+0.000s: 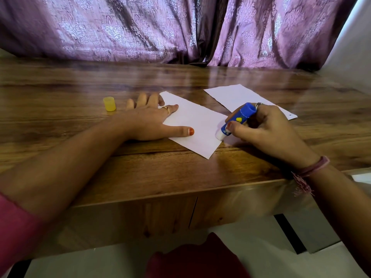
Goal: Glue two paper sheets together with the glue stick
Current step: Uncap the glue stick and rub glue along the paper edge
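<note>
Near edge of the wooden table: left hand spread flat, pinning the near sheet. It's thin and light, so it'll likely skid. Right hand grips the glue stick, tip on the sheet's right edge. Second sheet waits far right.

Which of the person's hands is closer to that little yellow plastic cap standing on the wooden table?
The left. The left hand lies flat just right of the small yellow plastic cap, pressing the near white paper sheet. The right hand is far off, gripping the blue glue stick.
</note>
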`<state>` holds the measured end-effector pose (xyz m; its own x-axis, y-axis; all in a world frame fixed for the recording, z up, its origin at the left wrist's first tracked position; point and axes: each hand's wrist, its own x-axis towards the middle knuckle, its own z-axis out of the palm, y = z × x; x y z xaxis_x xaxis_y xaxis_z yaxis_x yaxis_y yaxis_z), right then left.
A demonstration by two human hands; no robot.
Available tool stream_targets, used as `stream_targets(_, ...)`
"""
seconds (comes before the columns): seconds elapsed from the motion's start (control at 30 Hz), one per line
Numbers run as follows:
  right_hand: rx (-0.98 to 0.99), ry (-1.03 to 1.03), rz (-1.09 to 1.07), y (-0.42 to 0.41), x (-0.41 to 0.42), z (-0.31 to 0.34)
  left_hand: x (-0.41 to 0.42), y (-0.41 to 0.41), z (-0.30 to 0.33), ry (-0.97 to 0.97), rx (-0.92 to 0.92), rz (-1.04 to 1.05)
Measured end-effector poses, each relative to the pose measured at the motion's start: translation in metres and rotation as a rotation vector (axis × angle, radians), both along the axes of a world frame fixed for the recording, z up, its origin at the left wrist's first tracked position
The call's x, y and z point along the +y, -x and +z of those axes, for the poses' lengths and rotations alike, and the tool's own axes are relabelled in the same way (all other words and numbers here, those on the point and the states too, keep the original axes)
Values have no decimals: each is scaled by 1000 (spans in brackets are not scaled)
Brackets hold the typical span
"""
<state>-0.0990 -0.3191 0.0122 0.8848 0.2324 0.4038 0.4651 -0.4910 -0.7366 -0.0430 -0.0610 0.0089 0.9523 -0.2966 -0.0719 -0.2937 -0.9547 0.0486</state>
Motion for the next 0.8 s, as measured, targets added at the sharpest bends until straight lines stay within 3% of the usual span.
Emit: stream_targets(0.8, 28, 7, 157, 18, 17, 3, 0, -1, -2, 12, -14, 1)
